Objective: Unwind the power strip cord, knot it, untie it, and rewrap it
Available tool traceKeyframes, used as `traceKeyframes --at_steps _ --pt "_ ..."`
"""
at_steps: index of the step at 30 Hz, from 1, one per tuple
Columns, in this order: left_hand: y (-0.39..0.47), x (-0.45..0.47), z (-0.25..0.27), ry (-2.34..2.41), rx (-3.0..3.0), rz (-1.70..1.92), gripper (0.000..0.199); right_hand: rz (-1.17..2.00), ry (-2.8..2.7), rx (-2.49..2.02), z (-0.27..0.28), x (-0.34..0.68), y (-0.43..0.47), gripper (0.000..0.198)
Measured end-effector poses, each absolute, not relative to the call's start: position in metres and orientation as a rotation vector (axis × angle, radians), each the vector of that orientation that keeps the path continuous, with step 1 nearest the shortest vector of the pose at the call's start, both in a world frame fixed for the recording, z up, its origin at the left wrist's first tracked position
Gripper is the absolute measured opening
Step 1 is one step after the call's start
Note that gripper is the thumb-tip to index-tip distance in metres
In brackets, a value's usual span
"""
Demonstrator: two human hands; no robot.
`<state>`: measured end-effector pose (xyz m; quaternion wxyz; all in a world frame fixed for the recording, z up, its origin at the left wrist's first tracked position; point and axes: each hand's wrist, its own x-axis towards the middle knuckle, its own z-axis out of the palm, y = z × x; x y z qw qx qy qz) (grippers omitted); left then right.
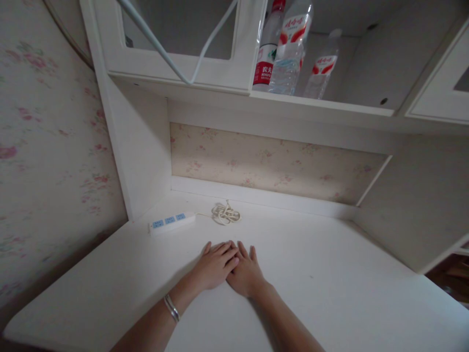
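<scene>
Both of my hands rest on the white desktop (311,303) near its middle. My left hand (215,265), with a silver bangle (172,308) on its wrist, lies flat with its fingertips over the fingers of my right hand (247,274). The right hand is palm down too, its fingers stretched out and partly covered by the left. Neither hand holds anything. Just beyond them lies a bundled white cord (226,213), joined to a white power strip (172,223) with blue socket panels to the left.
Overhead, an open cabinet shelf (330,102) holds a red-labelled bottle (264,61), a large clear bottle (289,54) and a smaller clear bottle (322,68). A pale cable (161,49) hangs before the cabinet door (139,63). Side panels (146,142) flank the desk.
</scene>
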<state>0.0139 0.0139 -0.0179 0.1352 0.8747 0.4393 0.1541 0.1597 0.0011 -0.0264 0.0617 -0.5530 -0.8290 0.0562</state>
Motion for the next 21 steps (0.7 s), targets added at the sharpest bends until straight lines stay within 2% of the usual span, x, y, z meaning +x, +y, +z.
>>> traceKeyframes --at_steps 21 --pt "0.0137 0.0136 -0.0194 1.303 2.573 0.427 0.050 0.198 -2.566 -1.732 -0.0262 0.1606 0.0014 0.064"
